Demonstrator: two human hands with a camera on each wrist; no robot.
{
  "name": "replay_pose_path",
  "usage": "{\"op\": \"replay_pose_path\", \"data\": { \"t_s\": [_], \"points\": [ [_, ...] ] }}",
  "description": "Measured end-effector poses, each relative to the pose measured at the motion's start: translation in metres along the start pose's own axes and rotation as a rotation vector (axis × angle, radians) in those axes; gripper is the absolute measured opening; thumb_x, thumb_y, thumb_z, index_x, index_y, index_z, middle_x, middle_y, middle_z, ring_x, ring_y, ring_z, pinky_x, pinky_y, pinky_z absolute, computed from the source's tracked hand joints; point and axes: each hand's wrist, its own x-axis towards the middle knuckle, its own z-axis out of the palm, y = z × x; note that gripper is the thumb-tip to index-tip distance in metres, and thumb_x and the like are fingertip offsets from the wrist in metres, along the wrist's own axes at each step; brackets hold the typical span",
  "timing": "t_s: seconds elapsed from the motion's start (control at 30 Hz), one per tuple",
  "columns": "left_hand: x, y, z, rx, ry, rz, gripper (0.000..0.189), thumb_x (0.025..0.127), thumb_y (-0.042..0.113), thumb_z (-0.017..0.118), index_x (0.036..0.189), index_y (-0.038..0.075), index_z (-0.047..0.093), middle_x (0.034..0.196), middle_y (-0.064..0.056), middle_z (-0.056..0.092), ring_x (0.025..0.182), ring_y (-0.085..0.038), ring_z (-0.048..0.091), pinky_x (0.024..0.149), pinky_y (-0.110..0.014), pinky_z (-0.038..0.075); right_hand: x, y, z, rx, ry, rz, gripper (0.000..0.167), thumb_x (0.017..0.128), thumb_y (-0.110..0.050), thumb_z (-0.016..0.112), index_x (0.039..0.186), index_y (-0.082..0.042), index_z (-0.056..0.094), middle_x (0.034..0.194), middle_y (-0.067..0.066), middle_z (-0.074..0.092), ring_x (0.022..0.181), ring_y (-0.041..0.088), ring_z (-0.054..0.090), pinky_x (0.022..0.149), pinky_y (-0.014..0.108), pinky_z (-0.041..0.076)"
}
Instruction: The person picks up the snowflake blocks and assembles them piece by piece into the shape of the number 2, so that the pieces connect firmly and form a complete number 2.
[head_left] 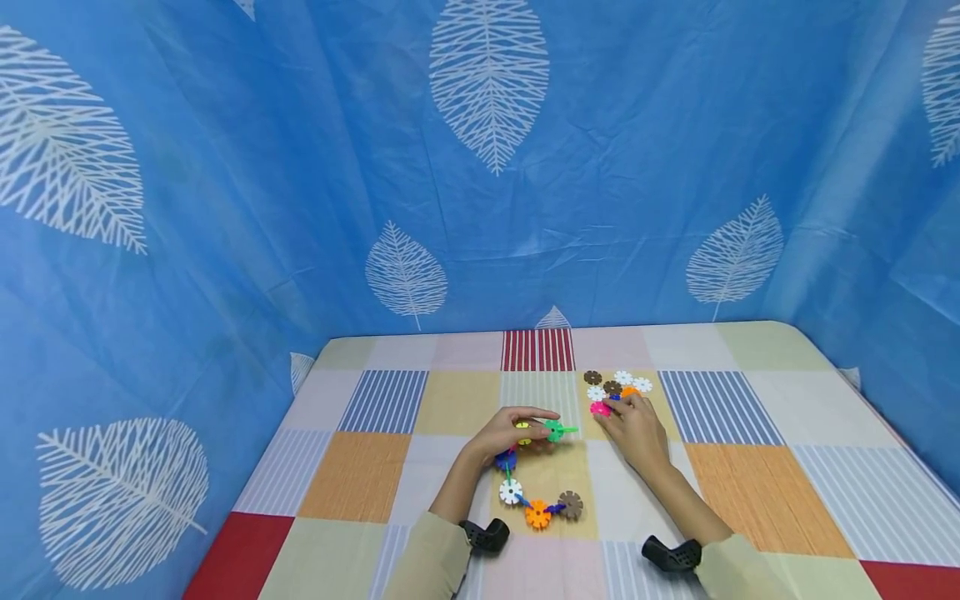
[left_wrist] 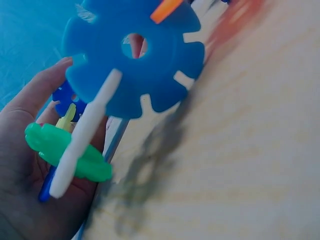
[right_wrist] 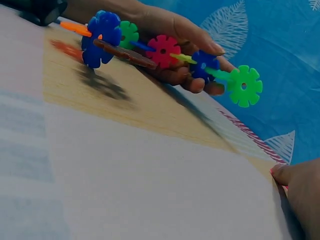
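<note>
My left hand (head_left: 508,429) grips a curved chain of slotted plastic snowflake discs near its far end. In the right wrist view the thumb and fingers lie around a small blue disc (right_wrist: 204,65), beside a pink disc (right_wrist: 163,51). A bright green disc (head_left: 554,431) sticks out past the fingertips. Toward me the chain runs through a white disc (head_left: 511,492) and an orange disc (head_left: 537,515) to a brown disc (head_left: 571,505). My right hand (head_left: 639,435) pinches a loose pink disc (head_left: 600,408) at the near edge of a small pile, partly covering it.
Around the right fingertips lie several loose discs, among them a brown disc (head_left: 592,377), a white disc (head_left: 622,377) and an orange disc (head_left: 630,392). A patchwork cloth (head_left: 360,475) covers the table. Blue curtains (head_left: 600,167) with white leaf prints hang behind and at both sides.
</note>
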Motion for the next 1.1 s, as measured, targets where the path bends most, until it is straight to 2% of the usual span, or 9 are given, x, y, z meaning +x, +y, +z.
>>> {"op": "replay_pose_path", "data": {
  "t_s": [0.13,0.27,0.4,0.5,0.53,0.6,0.67,0.77,1.1],
  "points": [
    [0.001,-0.001,0.0,0.0,0.001,0.001,0.03,0.088,0.013,0.063,0.117,0.005,0.064,0.102,-0.009,0.066,0.078,-0.02,0.066,0.073,-0.035,0.054,0.0,-0.001,-0.001,0.041,-0.025,0.027,0.037,0.07,-0.021,0.08,0.096,0.002,0.068,0.083,0.009,0.055,0.077,0.024,0.049,0.06,0.035,0.044],
    [0.0,-0.002,0.0,-0.021,-0.004,0.002,0.031,0.088,0.012,0.063,0.118,0.003,0.062,0.098,-0.013,0.067,0.077,-0.02,0.067,0.074,-0.035,0.054,-0.002,-0.005,-0.002,0.197,-0.03,0.054,0.031,0.073,-0.013,0.079,0.097,-0.003,0.064,0.079,0.004,0.06,0.068,0.015,0.051,0.057,0.027,0.045],
    [-0.001,-0.001,0.0,-0.058,-0.005,0.005,0.032,0.089,0.012,0.061,0.12,0.001,0.06,0.095,-0.02,0.066,0.077,-0.021,0.066,0.075,-0.036,0.054,-0.002,-0.013,-0.004,0.513,-0.053,0.134,0.025,0.079,-0.005,0.072,0.101,-0.002,0.062,0.076,0.006,0.063,0.061,0.009,0.057,0.054,0.02,0.05],
    [-0.001,-0.001,0.001,-0.074,0.021,-0.002,0.032,0.089,0.013,0.062,0.119,0.001,0.061,0.091,-0.023,0.066,0.074,-0.02,0.066,0.073,-0.036,0.054,-0.003,-0.021,-0.006,0.853,-0.083,0.251,0.026,0.083,0.0,0.065,0.108,0.008,0.06,0.078,0.014,0.064,0.064,0.014,0.063,0.06,0.028,0.055],
    [-0.001,-0.002,0.001,-0.075,0.032,-0.005,0.032,0.089,0.013,0.062,0.118,0.001,0.062,0.09,-0.023,0.066,0.073,-0.02,0.066,0.072,-0.036,0.054,-0.003,-0.024,-0.007,0.942,-0.094,0.287,0.027,0.084,0.001,0.064,0.109,0.01,0.058,0.077,0.015,0.064,0.064,0.016,0.064,0.06,0.031,0.055],
    [0.0,-0.002,0.001,-0.068,0.05,-0.009,0.031,0.088,0.015,0.063,0.117,0.002,0.063,0.087,-0.022,0.067,0.072,-0.019,0.066,0.072,-0.035,0.055,-0.004,-0.027,-0.006,1.055,-0.111,0.341,0.028,0.085,0.004,0.062,0.11,0.014,0.056,0.076,0.018,0.064,0.063,0.022,0.065,0.06,0.035,0.055],
    [0.001,-0.003,0.001,-0.061,0.063,-0.011,0.03,0.088,0.015,0.063,0.116,0.003,0.064,0.086,-0.022,0.067,0.071,-0.019,0.066,0.071,-0.035,0.055,-0.004,-0.03,-0.006,1.082,-0.134,0.359,0.027,0.085,0.004,0.061,0.109,0.016,0.055,0.075,0.018,0.065,0.062,0.025,0.065,0.06,0.036,0.055],
    [0.002,-0.003,0.0,-0.061,0.07,-0.012,0.03,0.088,0.015,0.064,0.115,0.003,0.064,0.086,-0.023,0.067,0.072,-0.019,0.066,0.071,-0.035,0.055,-0.004,-0.032,-0.007,1.066,-0.158,0.368,0.025,0.085,0.004,0.061,0.107,0.014,0.056,0.075,0.019,0.065,0.061,0.028,0.064,0.057,0.036,0.055],
    [0.003,-0.006,0.0,-0.085,0.076,-0.023,0.03,0.087,0.013,0.064,0.114,0.002,0.064,0.089,-0.018,0.068,0.075,-0.022,0.067,0.072,-0.035,0.055,-0.006,-0.031,-0.007,1.13,-0.241,0.401,0.026,0.086,0.003,0.06,0.102,0.018,0.045,0.078,0.02,0.067,0.064,0.026,0.067,0.061,0.04,0.054]
  ]
}}
